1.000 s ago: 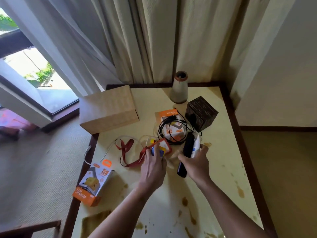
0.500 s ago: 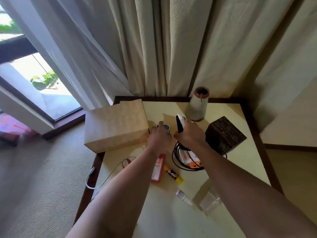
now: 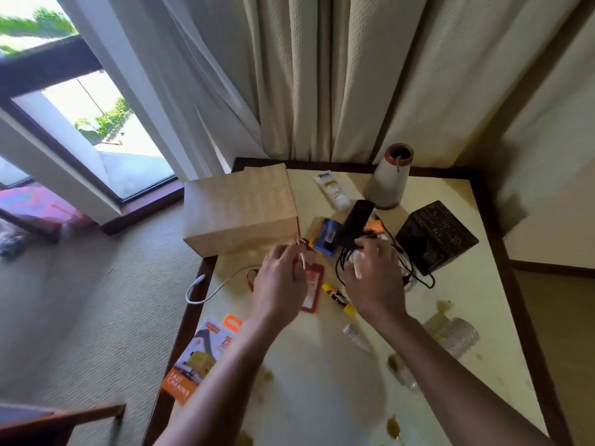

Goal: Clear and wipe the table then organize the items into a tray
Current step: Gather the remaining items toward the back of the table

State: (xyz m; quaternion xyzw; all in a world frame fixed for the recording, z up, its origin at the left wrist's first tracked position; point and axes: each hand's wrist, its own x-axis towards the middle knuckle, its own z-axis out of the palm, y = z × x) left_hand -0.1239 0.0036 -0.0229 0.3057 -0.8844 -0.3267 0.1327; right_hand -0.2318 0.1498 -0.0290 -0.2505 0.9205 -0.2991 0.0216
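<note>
My left hand (image 3: 279, 284) hovers over the red card holder (image 3: 313, 289), fingers apart, holding nothing that I can make out. My right hand (image 3: 375, 278) lies on the coiled black cable (image 3: 415, 278), fingers curled around it and a white packet beneath. Just beyond the hands lie a black remote (image 3: 358, 220) and a small blue box (image 3: 326, 237). A white tube (image 3: 331, 188) lies further back. A yellow marker (image 3: 339, 300) and a small clear tube (image 3: 355, 337) sit between my wrists. The cream table (image 3: 322, 381) carries brown stains.
A brown cardboard box (image 3: 240, 210) fills the far left corner, a cone vase (image 3: 389, 180) and a black cube box (image 3: 436, 236) the far right. An orange charger box (image 3: 199, 358) and a white cable (image 3: 219, 288) overhang the left edge. A clear cup (image 3: 457, 337) lies on its side.
Both hands carried the remote and the blue box to the back of the table and left them there. They have drawn back to the card holder and the cable coil.
</note>
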